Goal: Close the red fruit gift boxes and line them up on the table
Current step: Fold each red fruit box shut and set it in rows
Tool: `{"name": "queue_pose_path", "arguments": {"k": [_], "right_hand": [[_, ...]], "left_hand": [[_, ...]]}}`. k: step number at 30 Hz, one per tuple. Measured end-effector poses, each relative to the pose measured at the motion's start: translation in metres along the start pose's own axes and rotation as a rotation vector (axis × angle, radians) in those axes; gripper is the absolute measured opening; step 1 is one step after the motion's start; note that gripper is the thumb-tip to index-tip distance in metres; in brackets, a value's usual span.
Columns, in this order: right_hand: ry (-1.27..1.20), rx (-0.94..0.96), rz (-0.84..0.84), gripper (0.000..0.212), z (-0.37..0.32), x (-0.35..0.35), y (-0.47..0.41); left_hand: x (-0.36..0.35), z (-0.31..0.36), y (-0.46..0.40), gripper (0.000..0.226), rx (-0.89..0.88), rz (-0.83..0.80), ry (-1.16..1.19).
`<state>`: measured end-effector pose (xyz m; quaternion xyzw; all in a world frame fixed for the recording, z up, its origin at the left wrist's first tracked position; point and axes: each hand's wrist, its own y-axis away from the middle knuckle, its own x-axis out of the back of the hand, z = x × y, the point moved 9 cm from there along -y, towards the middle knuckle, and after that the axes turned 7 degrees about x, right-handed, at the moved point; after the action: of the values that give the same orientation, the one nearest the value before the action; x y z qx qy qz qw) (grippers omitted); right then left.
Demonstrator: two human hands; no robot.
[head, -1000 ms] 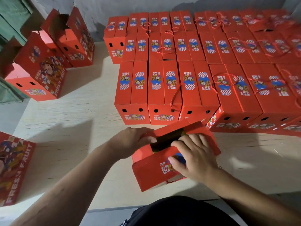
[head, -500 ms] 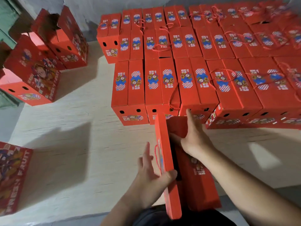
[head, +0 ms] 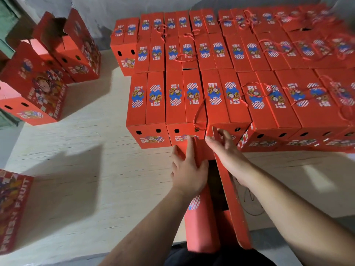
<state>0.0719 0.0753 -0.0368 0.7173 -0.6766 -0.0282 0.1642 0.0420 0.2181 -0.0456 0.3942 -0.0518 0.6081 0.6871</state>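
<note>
A person's two bare arms reach forward over a pale wooden table [head: 80,169]. Between the hands lies a long red cardboard fruit gift box [head: 203,227], running from the near table edge to the front row of boxes, its top still partly open with a dark gap showing. The left hand [head: 189,169] lies flat with straight fingers on the box's left top flap. The right hand [head: 228,156], fingers straight and spread, presses against the raised right flap [head: 234,208], which stands on edge. Just beyond, filling the far right of the table, closed red gift boxes with rope handles [head: 221,104] sit tightly in rows. At far left stand several open-topped red boxes [head: 44,89]. Another red box printed "FRESH FRUIT" [head: 13,208] lies near left.
</note>
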Motion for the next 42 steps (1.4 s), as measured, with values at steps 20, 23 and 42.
{"name": "queue_pose_path", "arguments": {"k": [20,23,42], "right_hand": [[0.855,-0.033,0.041,0.061,0.002,-0.022,-0.017],[0.966,-0.029,0.061,0.061,0.006,-0.029,-0.017],[0.967,0.063,0.162,0.065,0.010,-0.027,0.015]], "left_hand": [[0.012,-0.015,-0.006,0.053,-0.292,0.256,-0.414],[0.006,-0.025,0.004,0.058,-0.295,0.282,-0.502],[-0.023,-0.037,0.081,0.070,-0.556,0.073,-0.303]]}}
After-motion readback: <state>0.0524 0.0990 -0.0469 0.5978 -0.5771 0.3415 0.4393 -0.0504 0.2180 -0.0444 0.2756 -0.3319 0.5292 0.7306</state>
